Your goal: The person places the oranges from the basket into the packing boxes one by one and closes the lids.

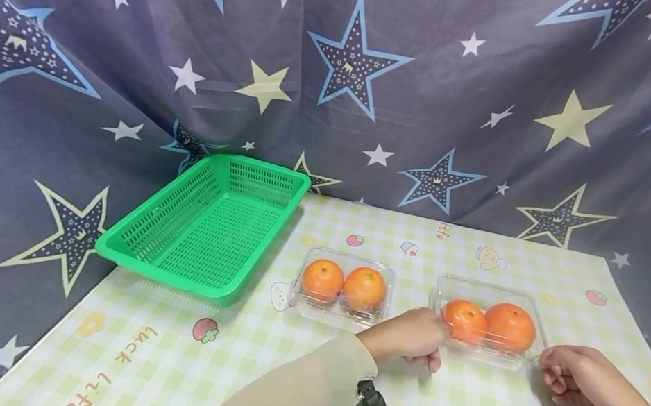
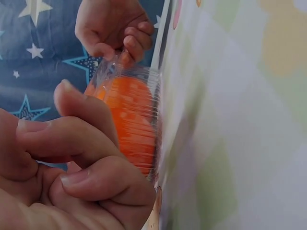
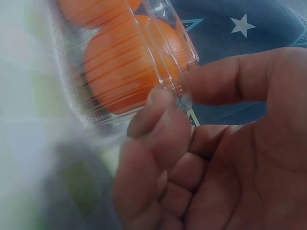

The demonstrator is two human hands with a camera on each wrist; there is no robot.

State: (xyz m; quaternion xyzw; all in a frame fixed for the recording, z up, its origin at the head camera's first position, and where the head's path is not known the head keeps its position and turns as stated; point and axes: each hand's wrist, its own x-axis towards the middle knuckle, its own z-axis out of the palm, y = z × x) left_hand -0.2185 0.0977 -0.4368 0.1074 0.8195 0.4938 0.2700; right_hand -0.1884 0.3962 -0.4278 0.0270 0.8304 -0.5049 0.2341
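A clear plastic clamshell box [image 1: 496, 289] with two oranges [image 1: 510, 329] stands at the right of the table, its lid down over the fruit. At its near right corner my right hand [image 1: 586, 382] pinches the rim between thumb and forefinger, the other fingers curled. My left hand [image 1: 413, 335] is at the near left corner with curled fingers, its fingertips at the box edge; their exact grip is partly hidden. In the right wrist view, the thumb and fingertips [image 3: 163, 115] meet at the plastic edge. Left of my left hand sits a second clear box [image 1: 349, 257] holding two oranges.
A green plastic basket [image 1: 163, 271] stands at the back left of the table. A checked cloth [image 1: 248, 381] with printed strawberries and lettering covers the table. A dark curtain [image 1: 426, 36] patterned with stars hangs behind it.
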